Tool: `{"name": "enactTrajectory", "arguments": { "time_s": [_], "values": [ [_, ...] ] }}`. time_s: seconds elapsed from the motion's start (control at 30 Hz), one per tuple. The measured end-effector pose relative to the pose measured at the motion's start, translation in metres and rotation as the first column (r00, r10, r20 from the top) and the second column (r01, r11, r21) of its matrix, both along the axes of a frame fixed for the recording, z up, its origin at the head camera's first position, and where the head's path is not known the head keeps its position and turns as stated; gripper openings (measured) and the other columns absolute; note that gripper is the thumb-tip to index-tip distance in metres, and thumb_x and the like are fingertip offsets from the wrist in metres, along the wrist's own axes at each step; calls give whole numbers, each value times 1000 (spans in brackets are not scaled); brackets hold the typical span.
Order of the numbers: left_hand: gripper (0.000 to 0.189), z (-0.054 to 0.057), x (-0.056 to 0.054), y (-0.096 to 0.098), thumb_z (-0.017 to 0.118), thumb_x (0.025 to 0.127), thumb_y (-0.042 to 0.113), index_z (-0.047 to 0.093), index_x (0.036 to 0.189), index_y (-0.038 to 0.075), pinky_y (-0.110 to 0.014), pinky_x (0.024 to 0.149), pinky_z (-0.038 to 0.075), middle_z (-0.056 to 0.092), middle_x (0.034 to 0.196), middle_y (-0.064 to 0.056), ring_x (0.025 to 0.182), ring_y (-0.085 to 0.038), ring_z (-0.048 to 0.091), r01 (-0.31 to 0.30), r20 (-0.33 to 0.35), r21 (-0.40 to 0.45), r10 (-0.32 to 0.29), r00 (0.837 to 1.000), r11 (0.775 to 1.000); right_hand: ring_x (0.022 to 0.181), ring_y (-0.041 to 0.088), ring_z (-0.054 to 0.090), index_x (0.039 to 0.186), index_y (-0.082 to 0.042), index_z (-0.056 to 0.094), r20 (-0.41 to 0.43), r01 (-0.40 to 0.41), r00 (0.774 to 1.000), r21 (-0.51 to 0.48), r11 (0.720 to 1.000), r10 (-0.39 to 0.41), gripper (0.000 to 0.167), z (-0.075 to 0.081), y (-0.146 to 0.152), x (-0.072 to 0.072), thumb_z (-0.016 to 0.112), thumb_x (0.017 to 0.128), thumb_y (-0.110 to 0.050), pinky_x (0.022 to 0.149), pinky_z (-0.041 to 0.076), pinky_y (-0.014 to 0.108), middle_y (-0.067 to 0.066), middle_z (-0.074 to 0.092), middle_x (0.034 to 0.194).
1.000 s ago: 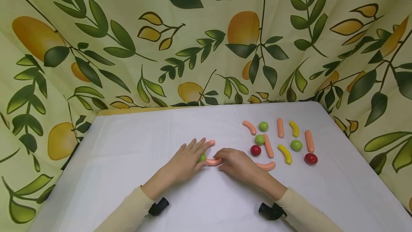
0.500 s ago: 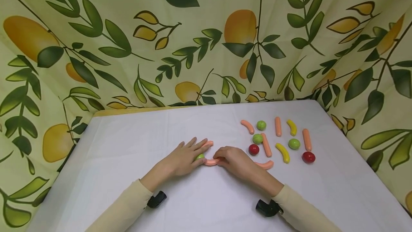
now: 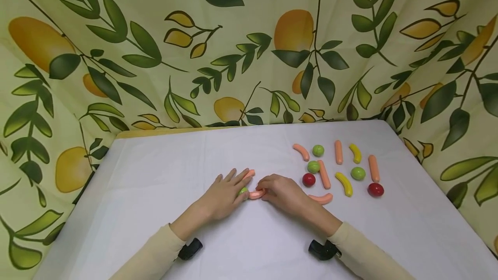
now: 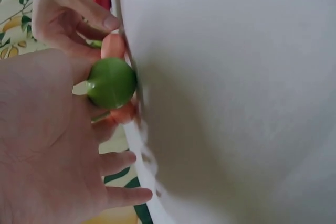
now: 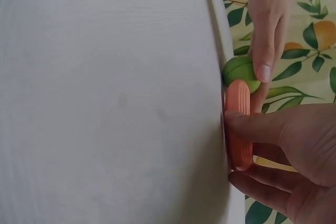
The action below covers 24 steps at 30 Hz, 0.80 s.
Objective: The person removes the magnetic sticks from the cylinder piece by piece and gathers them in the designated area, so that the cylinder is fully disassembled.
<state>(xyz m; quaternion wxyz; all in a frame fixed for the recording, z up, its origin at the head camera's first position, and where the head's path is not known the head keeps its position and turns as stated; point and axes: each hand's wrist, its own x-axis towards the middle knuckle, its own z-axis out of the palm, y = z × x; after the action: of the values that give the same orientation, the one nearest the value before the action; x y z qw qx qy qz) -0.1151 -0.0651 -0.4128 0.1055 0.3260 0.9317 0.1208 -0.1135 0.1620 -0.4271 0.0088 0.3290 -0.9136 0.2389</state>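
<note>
My left hand [image 3: 221,195] lies palm down with its fingers straight and spread, by a small green ball [image 4: 112,83] that touches the finger side of the palm. Under its fingertips, partly hidden, lies a pinkish toy sausage [image 3: 250,173]. In the head view the right hand [image 3: 284,193] is just to the right. Between thumb and fingers it pinches a second, slightly curved toy sausage [image 5: 240,97] with fine grooves. That sausage's far end reaches the green ball in the right wrist view.
Right of the hands lie several more toy sausages [image 3: 324,175], green balls [image 3: 358,173], yellow toy bananas [image 3: 344,184] and red balls [image 3: 309,179]. One curved sausage [image 3: 322,198] sits close behind the right wrist. A leaf-patterned curtain [image 3: 241,55] borders the white-covered table [image 3: 155,163].
The right hand has shifted slightly left along the sausage it pinches, and its fingers are a little more curled. My left hand stays almost where it was.
</note>
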Motion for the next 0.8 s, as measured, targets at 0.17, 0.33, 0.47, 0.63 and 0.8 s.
{"name": "enactTrajectory", "arguments": {
  "time_s": [0.17,0.33,0.47,0.63,0.8],
  "values": [
    [54,-3,2,3,37,106,42,36,153,16,-64,110,26,23,162,0,146,-37,23,-18,-37,-34,17,999,999,101,13,64,103,-14,75,-6,-3,1000,1,1000,3,18,0,-1,2,77,85,-16,87,54,33,-5,70,103],
    [54,-4,3,4,37,105,43,37,152,16,-63,111,26,24,161,0,146,-36,24,-34,-56,-50,31,998,998,98,13,65,102,-10,75,-8,-18,1000,-7,1000,18,18,1,-3,3,77,84,-12,86,54,32,-3,70,101],
    [53,-3,5,6,37,106,41,38,151,15,-62,111,25,25,161,-2,145,-36,25,-47,-61,-38,45,997,998,95,13,66,102,-8,76,-10,-11,1000,-22,1000,11,19,1,-4,4,77,83,-11,85,55,32,-2,71,99],
    [52,-3,5,8,37,106,41,39,151,15,-62,111,26,26,161,-2,145,-36,25,-57,-68,-42,54,996,997,94,13,66,102,-7,76,8,3,1000,-50,999,-2,19,2,-3,5,77,83,-10,85,55,32,-1,71,99],
    [52,-4,5,8,38,105,41,39,151,15,-62,112,25,25,161,-1,145,-36,25,-65,-53,-34,63,997,997,92,10,66,102,-9,76,50,39,998,-89,995,-35,19,3,2,5,78,83,-10,82,55,30,-4,71,97]
  ]
}}
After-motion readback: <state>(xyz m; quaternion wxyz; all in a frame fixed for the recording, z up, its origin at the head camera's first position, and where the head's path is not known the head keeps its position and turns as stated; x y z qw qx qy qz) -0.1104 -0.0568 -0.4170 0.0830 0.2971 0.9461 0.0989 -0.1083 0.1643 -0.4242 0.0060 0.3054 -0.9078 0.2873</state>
